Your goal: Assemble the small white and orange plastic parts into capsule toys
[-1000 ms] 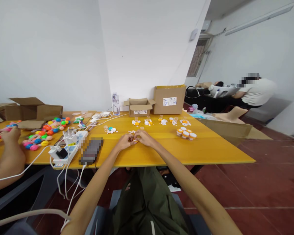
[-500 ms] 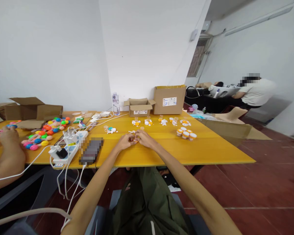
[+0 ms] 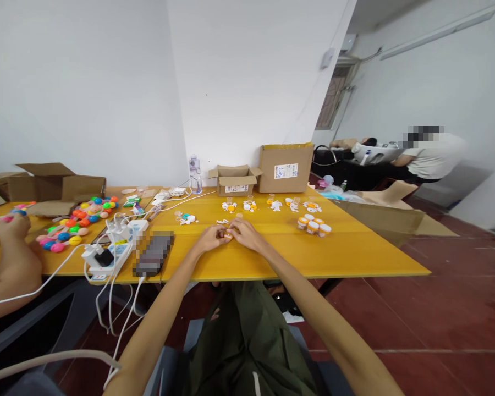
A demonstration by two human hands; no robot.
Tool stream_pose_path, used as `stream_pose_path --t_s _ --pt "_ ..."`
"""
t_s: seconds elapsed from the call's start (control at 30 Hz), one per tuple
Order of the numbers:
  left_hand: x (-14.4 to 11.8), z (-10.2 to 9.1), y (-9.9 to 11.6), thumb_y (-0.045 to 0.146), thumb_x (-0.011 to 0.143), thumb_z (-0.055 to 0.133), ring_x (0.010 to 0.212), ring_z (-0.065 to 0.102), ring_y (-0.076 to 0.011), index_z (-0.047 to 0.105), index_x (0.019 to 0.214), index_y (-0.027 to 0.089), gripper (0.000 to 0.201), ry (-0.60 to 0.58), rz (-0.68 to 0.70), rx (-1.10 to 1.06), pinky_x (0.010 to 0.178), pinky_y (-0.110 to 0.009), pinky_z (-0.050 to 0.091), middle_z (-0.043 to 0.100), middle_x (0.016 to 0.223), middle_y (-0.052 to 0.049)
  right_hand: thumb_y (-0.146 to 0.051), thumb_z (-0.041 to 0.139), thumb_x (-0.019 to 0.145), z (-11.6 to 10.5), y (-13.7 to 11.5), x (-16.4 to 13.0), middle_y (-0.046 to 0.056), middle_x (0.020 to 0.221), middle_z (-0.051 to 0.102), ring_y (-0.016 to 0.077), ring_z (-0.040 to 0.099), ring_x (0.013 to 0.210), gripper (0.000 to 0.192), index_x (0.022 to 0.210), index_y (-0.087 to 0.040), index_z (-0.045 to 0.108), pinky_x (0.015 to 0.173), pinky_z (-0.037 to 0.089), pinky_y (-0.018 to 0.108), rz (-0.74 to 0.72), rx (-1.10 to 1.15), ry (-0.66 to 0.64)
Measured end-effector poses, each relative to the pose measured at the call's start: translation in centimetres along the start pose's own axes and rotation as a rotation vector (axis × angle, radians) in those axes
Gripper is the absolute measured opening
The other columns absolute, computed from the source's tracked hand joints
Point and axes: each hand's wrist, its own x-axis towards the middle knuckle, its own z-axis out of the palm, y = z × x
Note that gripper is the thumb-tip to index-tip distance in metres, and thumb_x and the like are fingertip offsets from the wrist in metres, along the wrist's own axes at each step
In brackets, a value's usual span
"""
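Both hands meet on the yellow desk point(image 3: 272, 258): the left hand point(image 3: 212, 238) and right hand point(image 3: 244, 233) pinch 1 small orange-and-white piece point(image 3: 228, 237) between their fingertips, the grip narrow, wrists resting on the desk, probably for steadiness. Beyond the piece lie sorted clusters of orange-and-white parts point(image 3: 249, 205); right of it stand capped small jars point(image 3: 313, 224). Behind sit 2 cardboard boxes point(image 3: 286, 167); left, a power strip point(image 3: 107, 254) and a co-worker's hand point(image 3: 11, 226) by coloured balls point(image 3: 76, 223).

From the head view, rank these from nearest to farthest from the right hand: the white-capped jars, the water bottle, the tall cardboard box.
Measured from the right hand:
1. White-capped jars, on its right.
2. Water bottle, far back left by the wall.
3. Tall cardboard box, far back right.
Bottle and box are nearly tied.
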Motion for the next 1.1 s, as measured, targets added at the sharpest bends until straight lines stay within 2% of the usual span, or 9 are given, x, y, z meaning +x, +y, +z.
stream_pose_path --t_s 0.13,0.23,0.5,0.57,0.67,0.77,0.83,0.9,1.1 --pt "0.1 -0.1 -0.8 0.030 0.067 0.078 0.068 0.052 -0.0128 0.067 0.110 0.019 0.046 0.021 -0.033 -0.076 0.066 -0.025 0.045 0.056 0.073 0.004 -0.022 0.054 0.095 0.4 0.5 -1.0 0.006 0.098 0.069 0.0191 0.063 0.092 0.013 0.090 -0.021 0.066 0.082 0.046 0.029 0.088 -0.055 0.059" --pt "0.0 -0.3 -1.1 0.028 0.062 0.083 0.077 0.054 -0.0153 0.066 0.115 0.020 0.057 0.056 -0.039 -0.056 0.075 -0.028 0.048 0.060 0.084 0.001 -0.022 0.051 0.096 0.8 1.1 -1.5 0.006 0.101 0.069 0.0190 0.063 0.094 0.015 0.093 -0.022 0.066 0.081 0.046 0.028 0.107 -0.091 0.092" --pt "-0.6 -0.9 -0.2 0.029 0.061 0.085 0.089 0.056 -0.0183 0.065 0.117 0.022 0.060 0.071 -0.008 -0.007 0.084 -0.032 0.049 0.060 0.103 -0.003 -0.014 0.050 0.093 1.5 1.9 -1.1 0.008 0.104 0.068 0.0225 0.059 0.101 0.021 0.094 -0.024 0.068 0.089 0.047 0.033 0.061 -0.190 0.120" --pt "-0.8 -1.4 0.0 0.027 0.066 0.081 0.087 0.056 -0.0179 0.066 0.114 0.023 0.051 0.081 -0.008 -0.001 0.084 -0.032 0.049 0.061 0.103 -0.003 -0.013 0.050 0.092 1.6 2.0 -1.0 0.009 0.109 0.068 0.0243 0.058 0.103 0.022 0.096 -0.024 0.069 0.091 0.047 0.036 0.046 -0.240 0.140" --pt "-0.8 -2.1 -0.2 0.017 0.074 0.067 0.085 0.057 -0.0178 0.067 0.105 0.022 0.032 0.188 -0.024 0.038 0.084 -0.033 0.049 0.063 0.101 -0.002 -0.012 0.050 0.091 1.7 2.2 -1.2 0.011 0.118 0.065 0.0268 0.055 0.108 0.025 0.102 -0.024 0.069 0.090 0.046 0.039 0.035 -0.300 0.160" --pt "-0.8 -2.7 -0.7 0.007 0.071 0.058 0.089 0.059 -0.0205 0.066 0.095 0.021 0.029 0.371 -0.061 0.148 0.087 -0.034 0.049 0.064 0.098 -0.003 -0.011 0.049 0.091 1.8 2.3 -1.3 0.013 0.123 0.064 0.0286 0.054 0.110 0.028 0.107 -0.023 0.069 0.089 0.046 0.041 0.071 -0.326 0.141" --pt "-0.8 -2.8 -1.0 0.004 0.071 0.056 0.094 0.060 -0.0233 0.067 0.092 0.021 0.029 0.441 -0.058 0.232 0.090 -0.037 0.048 0.065 0.096 -0.005 -0.011 0.049 0.091 1.8 2.4 -1.3 0.014 0.123 0.064 0.0293 0.054 0.110 0.029 0.109 -0.022 0.069 0.088 0.045 0.042 0.099 -0.334 0.127" --pt "-0.9 -2.7 -1.1 0.005 0.075 0.054 0.099 0.060 -0.0257 0.068 0.094 0.021 0.029 0.432 -0.013 0.316 0.094 -0.039 0.047 0.066 0.097 -0.007 -0.010 0.050 0.091 1.9 2.4 -1.3 0.014 0.123 0.064 0.0290 0.054 0.109 0.030 0.110 -0.023 0.069 0.088 0.046 0.041 0.105 -0.344 0.121" --pt "-1.2 -2.0 -1.0 0.010 0.087 0.051 0.109 0.057 -0.0259 0.069 0.114 0.027 0.037 0.220 0.157 0.546 0.100 -0.042 0.045 0.067 0.109 -0.007 -0.006 0.047 0.091 2.2 2.3 -1.3 0.012 0.123 0.065 0.0264 0.055 0.109 0.034 0.111 -0.023 0.069 0.089 0.047 0.038 0.053 -0.478 0.126"
